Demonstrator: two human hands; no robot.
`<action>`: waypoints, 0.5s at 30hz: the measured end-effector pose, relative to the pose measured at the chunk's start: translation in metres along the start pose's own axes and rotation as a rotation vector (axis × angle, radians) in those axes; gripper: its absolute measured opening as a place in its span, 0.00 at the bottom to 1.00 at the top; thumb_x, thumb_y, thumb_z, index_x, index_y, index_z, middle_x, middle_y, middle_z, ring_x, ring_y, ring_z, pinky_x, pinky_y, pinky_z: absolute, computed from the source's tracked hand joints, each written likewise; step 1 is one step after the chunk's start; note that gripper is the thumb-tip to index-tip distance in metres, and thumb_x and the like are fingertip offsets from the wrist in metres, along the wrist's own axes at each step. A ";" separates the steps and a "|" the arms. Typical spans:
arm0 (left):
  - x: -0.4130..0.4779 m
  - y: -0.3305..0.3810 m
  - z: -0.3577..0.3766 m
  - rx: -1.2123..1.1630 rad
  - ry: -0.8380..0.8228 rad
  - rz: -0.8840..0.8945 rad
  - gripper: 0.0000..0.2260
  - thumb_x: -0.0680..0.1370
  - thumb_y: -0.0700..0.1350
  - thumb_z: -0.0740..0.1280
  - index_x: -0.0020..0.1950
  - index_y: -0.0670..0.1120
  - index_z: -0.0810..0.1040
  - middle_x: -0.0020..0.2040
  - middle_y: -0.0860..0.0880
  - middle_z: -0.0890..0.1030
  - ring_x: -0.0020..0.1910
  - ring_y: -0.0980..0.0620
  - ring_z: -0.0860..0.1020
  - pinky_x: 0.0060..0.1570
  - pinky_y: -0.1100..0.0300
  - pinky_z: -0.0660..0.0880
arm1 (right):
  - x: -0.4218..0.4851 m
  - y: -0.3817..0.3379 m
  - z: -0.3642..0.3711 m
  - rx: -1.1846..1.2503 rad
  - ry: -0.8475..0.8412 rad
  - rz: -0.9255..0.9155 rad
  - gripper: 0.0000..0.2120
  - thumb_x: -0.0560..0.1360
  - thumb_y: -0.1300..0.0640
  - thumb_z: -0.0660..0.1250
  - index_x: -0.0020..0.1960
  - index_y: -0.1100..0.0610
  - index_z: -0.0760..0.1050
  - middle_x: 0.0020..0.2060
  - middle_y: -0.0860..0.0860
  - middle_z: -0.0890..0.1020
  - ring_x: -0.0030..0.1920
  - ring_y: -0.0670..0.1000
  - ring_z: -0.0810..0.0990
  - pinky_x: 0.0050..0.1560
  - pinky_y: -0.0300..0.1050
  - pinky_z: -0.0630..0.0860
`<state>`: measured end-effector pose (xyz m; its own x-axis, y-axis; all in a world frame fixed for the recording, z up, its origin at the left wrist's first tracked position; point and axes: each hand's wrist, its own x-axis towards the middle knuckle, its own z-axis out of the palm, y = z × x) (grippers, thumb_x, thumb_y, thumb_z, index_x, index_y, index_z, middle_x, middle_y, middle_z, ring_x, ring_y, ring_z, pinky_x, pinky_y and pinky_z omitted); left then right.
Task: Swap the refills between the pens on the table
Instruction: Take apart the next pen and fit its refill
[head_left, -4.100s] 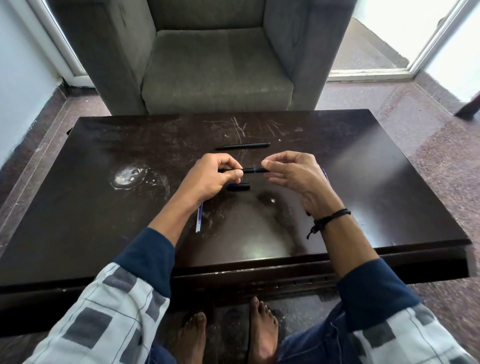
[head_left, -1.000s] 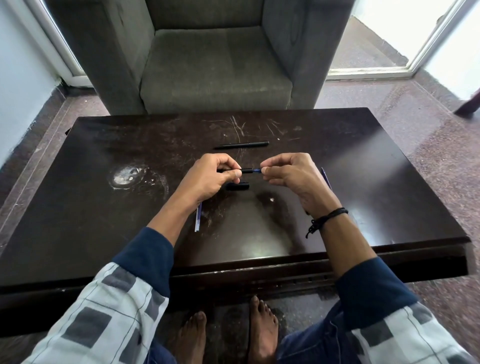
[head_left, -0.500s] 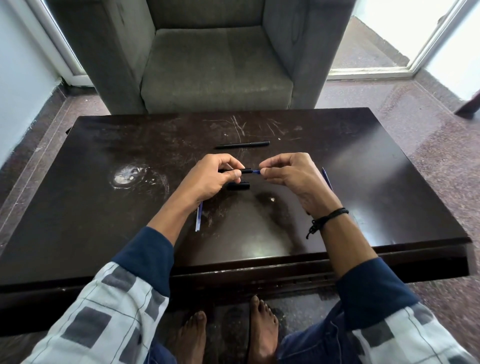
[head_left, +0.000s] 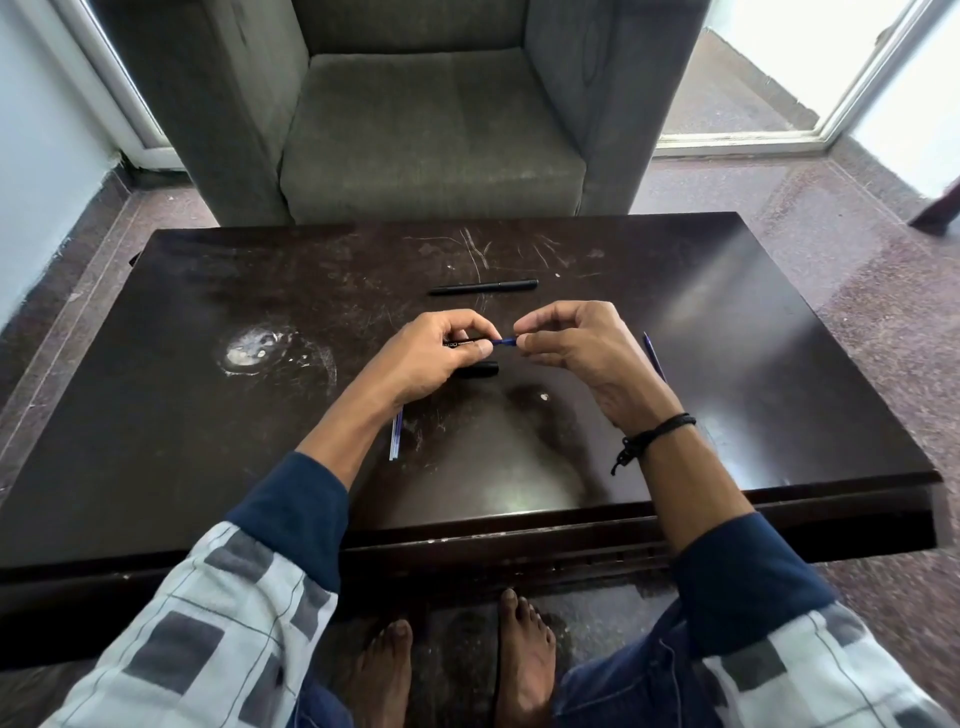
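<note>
Behind the dark surface (head_left: 208, 467) stands a grey armchair (head_left: 431, 145). The left grip (head_left: 436, 358) is curled round a black pen barrel (head_left: 462, 342) and holds it flat, I think so its open end faces the other hand. The right grip (head_left: 576, 348) pinches a blue refill (head_left: 505, 341) by its end. This refill sits between the two grips, with one end at the barrel's mouth. I cannot tell if it is going in or coming out. Another black pen (head_left: 483, 287) lies farther back. A short black piece (head_left: 478, 369) lies just below the left grip. A loose refill (head_left: 396, 434) lies by the left wrist and a second loose refill (head_left: 653, 356) behind the right grip, likely kept near for the swap.
</note>
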<state>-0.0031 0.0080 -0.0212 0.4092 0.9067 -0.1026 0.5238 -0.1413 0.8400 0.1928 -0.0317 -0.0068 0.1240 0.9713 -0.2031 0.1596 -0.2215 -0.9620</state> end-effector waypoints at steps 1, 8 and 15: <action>0.000 0.000 0.001 0.010 -0.001 -0.006 0.04 0.80 0.48 0.70 0.51 0.56 0.83 0.40 0.54 0.76 0.38 0.57 0.72 0.45 0.57 0.69 | 0.000 0.000 0.000 -0.001 0.012 0.000 0.06 0.72 0.69 0.75 0.48 0.64 0.84 0.38 0.56 0.83 0.42 0.52 0.82 0.53 0.49 0.82; 0.004 -0.009 -0.004 0.106 0.084 -0.045 0.02 0.79 0.55 0.68 0.49 0.63 0.79 0.40 0.60 0.76 0.42 0.57 0.74 0.58 0.46 0.72 | 0.001 -0.002 -0.012 -0.018 0.100 0.010 0.07 0.72 0.70 0.74 0.49 0.68 0.82 0.39 0.57 0.83 0.37 0.48 0.81 0.41 0.36 0.81; 0.010 -0.018 -0.017 0.025 0.262 -0.067 0.03 0.78 0.56 0.67 0.49 0.65 0.78 0.35 0.57 0.75 0.39 0.53 0.76 0.57 0.39 0.74 | 0.009 0.013 -0.002 -0.351 0.016 -0.060 0.11 0.66 0.66 0.79 0.40 0.52 0.83 0.35 0.49 0.86 0.37 0.47 0.82 0.48 0.52 0.82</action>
<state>-0.0210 0.0258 -0.0284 0.1675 0.9858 -0.0141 0.5628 -0.0839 0.8223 0.1977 -0.0259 -0.0213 0.1195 0.9825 -0.1426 0.4932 -0.1834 -0.8504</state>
